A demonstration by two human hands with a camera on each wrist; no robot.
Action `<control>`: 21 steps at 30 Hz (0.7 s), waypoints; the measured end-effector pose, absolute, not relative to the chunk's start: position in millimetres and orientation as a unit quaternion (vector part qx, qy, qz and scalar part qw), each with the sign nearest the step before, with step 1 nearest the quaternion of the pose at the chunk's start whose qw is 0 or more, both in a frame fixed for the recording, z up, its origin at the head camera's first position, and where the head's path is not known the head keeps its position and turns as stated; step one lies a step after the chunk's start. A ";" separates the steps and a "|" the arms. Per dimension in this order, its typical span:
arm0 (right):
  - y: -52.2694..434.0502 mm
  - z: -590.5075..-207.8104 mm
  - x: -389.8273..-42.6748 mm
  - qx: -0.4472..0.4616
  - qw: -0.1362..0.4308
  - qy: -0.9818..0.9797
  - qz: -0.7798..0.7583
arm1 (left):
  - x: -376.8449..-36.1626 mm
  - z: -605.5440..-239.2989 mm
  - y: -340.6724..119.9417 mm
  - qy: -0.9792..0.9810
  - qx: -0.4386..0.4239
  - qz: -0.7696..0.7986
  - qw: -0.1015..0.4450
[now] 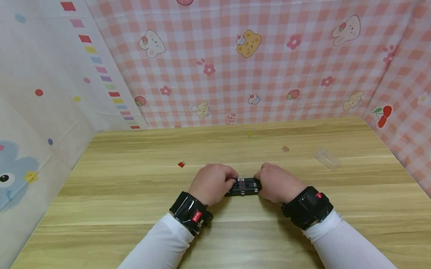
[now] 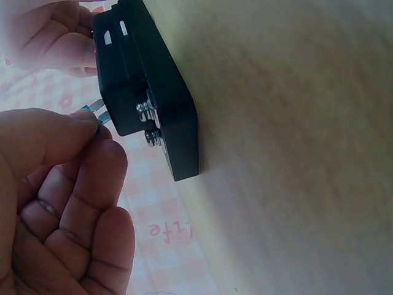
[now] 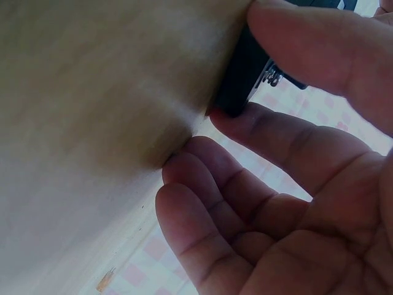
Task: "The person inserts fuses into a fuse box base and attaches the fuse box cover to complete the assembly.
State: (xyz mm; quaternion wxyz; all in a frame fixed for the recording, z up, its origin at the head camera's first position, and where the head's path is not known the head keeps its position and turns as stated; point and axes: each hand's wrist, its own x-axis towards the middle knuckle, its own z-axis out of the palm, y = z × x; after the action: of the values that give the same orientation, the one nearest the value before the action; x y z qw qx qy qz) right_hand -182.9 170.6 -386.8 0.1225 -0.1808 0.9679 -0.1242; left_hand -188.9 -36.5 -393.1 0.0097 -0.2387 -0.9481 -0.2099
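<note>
A black fuse block (image 1: 242, 186) with screw terminals lies on the table between both hands. My left hand (image 1: 213, 185) pinches a small blue blade fuse (image 2: 86, 109) between thumb and forefinger. In the left wrist view the fuse's two metal prongs point at the block's upper face, right beside it; most of its blue body is hidden by the fingertips. My right hand (image 1: 277, 183) grips the other end of the block, thumb on one side and forefinger on the other, as the right wrist view shows. Its remaining fingers (image 3: 190, 215) are bent near the tabletop.
A red blade fuse (image 1: 181, 164) lies left of the hands on the wooden table (image 1: 131, 196). Farther back are a small yellow piece (image 1: 249, 134) and an orange-tan fuse (image 1: 285, 148). A clear plastic cover (image 1: 326, 159) sits at the right. Patterned cloth (image 1: 226, 60) hangs behind the table.
</note>
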 end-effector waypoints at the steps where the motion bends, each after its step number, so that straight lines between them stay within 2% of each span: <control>1: 170.7 -386.9 -182.8 -0.180 0.123 0.968 -0.125 | -189.0 -393.2 -36.3 -0.948 -0.240 -0.209 0.011; 21: 171.0 -385.5 -180.5 -0.189 0.108 0.968 -0.126 | -190.7 -395.2 -33.8 -0.947 -0.249 -0.201 0.012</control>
State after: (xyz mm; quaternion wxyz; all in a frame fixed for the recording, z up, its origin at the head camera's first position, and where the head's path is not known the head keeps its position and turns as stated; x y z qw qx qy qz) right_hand -180.5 171.0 -385.5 0.1077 -0.1891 0.9678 -0.1262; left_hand -190.7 -33.8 -395.2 0.0116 -0.2494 -0.9472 -0.2012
